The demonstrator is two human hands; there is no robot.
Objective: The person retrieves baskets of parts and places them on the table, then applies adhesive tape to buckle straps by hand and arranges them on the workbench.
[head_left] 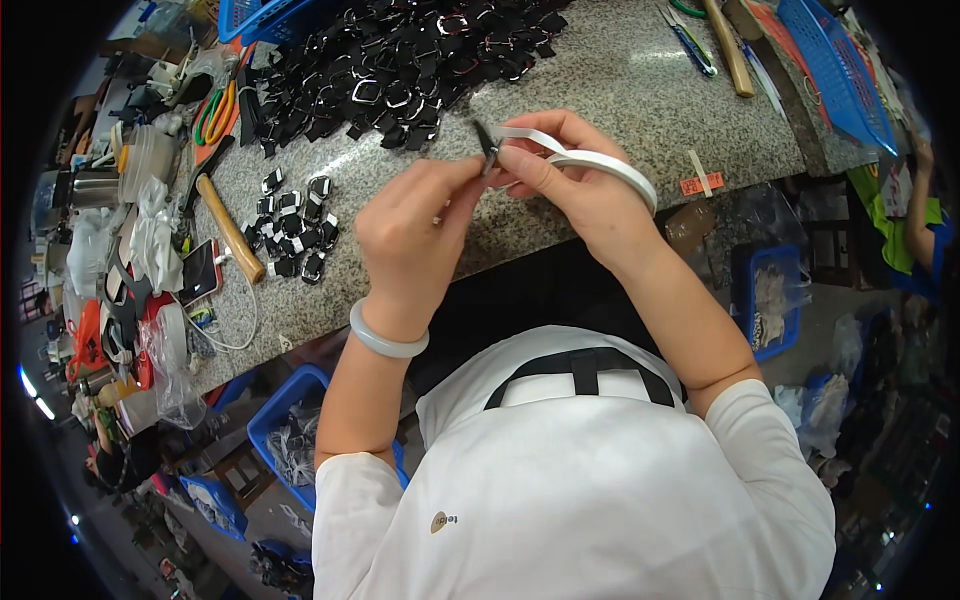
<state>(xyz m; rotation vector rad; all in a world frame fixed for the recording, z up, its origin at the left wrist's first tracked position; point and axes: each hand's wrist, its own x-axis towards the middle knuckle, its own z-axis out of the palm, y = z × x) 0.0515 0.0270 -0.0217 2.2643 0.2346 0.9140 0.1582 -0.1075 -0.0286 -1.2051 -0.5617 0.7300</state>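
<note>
Above the near edge of the speckled stone worktop, my two hands meet. My left hand [415, 225], with a pale bangle on its wrist, pinches a small black strap piece with a metal buckle [485, 140]. My right hand [570, 175] holds a narrow white tape [620, 172], whose loop curves over the back of the hand and whose end reaches the buckle piece. The fingertips partly hide where tape and buckle meet. Beyond my hands lies a big heap of black buckle pieces [400, 75]. A smaller group of buckle pieces with white bits [295, 228] lies to the left.
On the left are a wooden-handled hammer [230, 230], a phone with a cable [200, 272], scissors [218, 112] and plastic bags. A blue basket [840, 75], a wooden handle [730, 50] and an orange label [702, 185] are at right. Blue crates [290, 400] stand below. Other people sit at both sides.
</note>
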